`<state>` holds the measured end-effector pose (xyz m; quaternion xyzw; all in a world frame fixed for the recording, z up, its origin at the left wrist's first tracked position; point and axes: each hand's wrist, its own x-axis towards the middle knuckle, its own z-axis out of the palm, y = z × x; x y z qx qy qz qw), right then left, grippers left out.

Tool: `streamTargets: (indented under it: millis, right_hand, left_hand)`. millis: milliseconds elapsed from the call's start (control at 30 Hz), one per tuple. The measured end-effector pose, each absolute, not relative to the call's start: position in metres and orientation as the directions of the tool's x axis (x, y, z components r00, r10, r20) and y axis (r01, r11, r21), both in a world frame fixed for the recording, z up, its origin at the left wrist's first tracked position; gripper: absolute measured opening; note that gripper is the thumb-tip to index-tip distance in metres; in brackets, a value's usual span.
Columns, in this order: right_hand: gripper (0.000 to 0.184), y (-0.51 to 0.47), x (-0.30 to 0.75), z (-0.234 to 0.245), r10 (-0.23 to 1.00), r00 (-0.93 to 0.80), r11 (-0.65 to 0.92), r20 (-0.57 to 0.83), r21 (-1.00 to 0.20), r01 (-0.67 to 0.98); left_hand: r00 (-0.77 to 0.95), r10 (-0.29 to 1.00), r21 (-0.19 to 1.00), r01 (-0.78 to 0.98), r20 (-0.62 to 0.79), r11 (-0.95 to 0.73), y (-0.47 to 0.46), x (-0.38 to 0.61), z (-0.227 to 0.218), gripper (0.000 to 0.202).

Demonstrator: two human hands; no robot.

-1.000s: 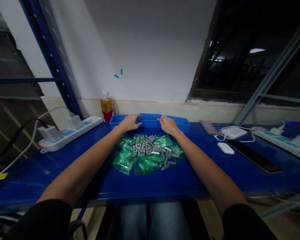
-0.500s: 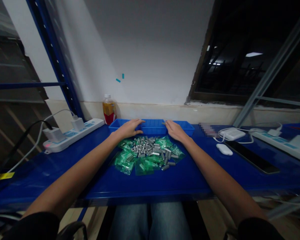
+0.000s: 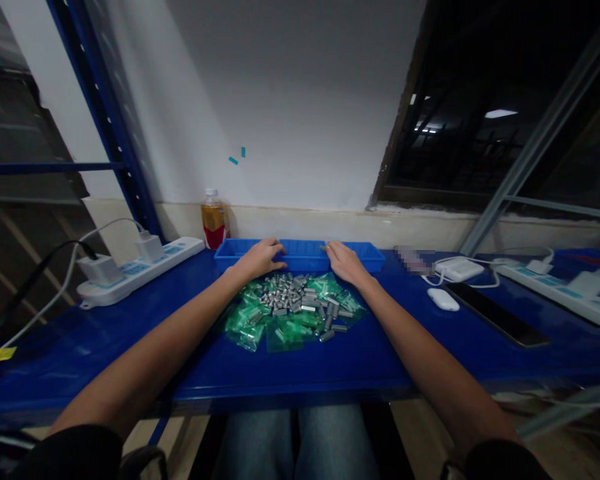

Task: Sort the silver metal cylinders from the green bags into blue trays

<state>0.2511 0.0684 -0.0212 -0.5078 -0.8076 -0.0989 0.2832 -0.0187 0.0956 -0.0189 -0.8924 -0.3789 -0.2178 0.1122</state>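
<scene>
A shallow blue tray [image 3: 303, 257] stands at the back of the blue table [image 3: 330, 363]. My left hand [image 3: 260, 257] rests on the tray's near rim with its fingers curled over the edge. My right hand [image 3: 344, 261] lies at the rim further right, and its fingertips pinch a small grey metal piece [image 3: 323, 248]. Just in front of both hands lies a heap of small metal cylinders [image 3: 295, 300], spread over several green plastic bags [image 3: 245, 321].
A drink bottle [image 3: 214, 225] stands by the wall left of the tray. A white power strip [image 3: 140, 268] with plugs lies at the left. To the right are a white charger [image 3: 459, 268], a small white device [image 3: 443, 299], a dark phone [image 3: 497, 315] and another power strip [image 3: 555, 290].
Both hands stay at the tray's rim and have hardly moved. Only the view has shifted a little.
</scene>
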Motion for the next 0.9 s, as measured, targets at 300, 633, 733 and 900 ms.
streamTargets:
  millis: [300, 633, 733, 900]
  right_hand:
    - [0.031, 0.053, 0.251, -0.020, 0.768, -0.277, 0.443, 0.577, -0.165, 0.881]
    - [0.031, 0.040, 0.241, -0.008, 0.697, -0.120, 0.432, 0.707, -0.281, 0.857]
    - [0.031, 0.024, 0.222, -0.005, 0.704, -0.187, 0.512, 0.685, -0.307, 0.802]
    - [0.041, 0.001, 0.187, -0.009, 0.715, -0.346, 0.593, 0.607, -0.266, 0.760]
  left_hand:
    - [0.653, 0.611, -0.009, 0.687, 0.448, -0.727, 0.081, -0.020, -0.007, 0.033]
    - [0.589, 0.538, 0.114, 0.604, 0.603, -0.789, 0.023, 0.001, -0.003, 0.025]
    - [0.537, 0.508, 0.165, 0.560, 0.673, -0.812, 0.012, 0.008, -0.001, 0.032]
    - [0.538, 0.461, 0.152, 0.520, 0.706, -0.840, 0.009, 0.012, 0.000, 0.025]
